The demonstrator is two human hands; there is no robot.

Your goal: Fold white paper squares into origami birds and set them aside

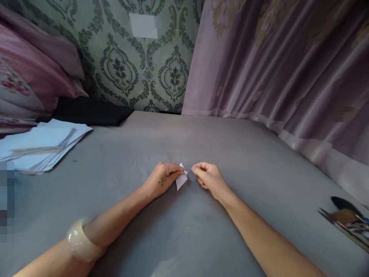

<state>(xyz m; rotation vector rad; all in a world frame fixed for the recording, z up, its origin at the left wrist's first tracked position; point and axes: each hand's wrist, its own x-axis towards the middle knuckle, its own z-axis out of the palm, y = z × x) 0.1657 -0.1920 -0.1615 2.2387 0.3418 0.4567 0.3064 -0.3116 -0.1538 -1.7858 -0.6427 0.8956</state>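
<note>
1. At 3 o'clock from the left hand [163,177], above the grey cloth [273,173]: small folded white paper [181,181], gripped between thumb and fingers.
2. Paper's long axis: roughly 12 to 6 o'clock.
3. Right hand [211,179]: clenched, thumb against forefinger, nothing visible within. Paper at its 9 o'clock, just beside, not touching.
4. Nearer hand: left, in contact. Paper's contact with cloth: cannot tell.
</note>
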